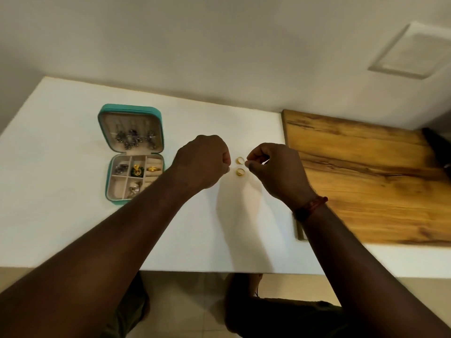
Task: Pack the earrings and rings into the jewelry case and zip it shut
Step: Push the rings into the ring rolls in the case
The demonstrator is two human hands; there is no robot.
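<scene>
The teal jewelry case (156,112) lies open at the left of the white table. Several dark earrings hang in its lid. Its tray holds silver pieces, a green-and-gold piece and a gold ring (153,169) in the roll slots. Two loose gold rings (240,160) (240,171) lie on the table, one behind the other. My left hand (202,162) hovers just left of them with fingers curled into a fist; nothing shows in it. My right hand (275,167) is just right of them, thumb and forefinger tips pinched together beside the rings, with nothing visible between them.
A wooden board (366,181) covers the table's right side, close to my right wrist. A wall runs behind the table (61,228). The table's front edge is near my body, with my legs and the tiled floor below it.
</scene>
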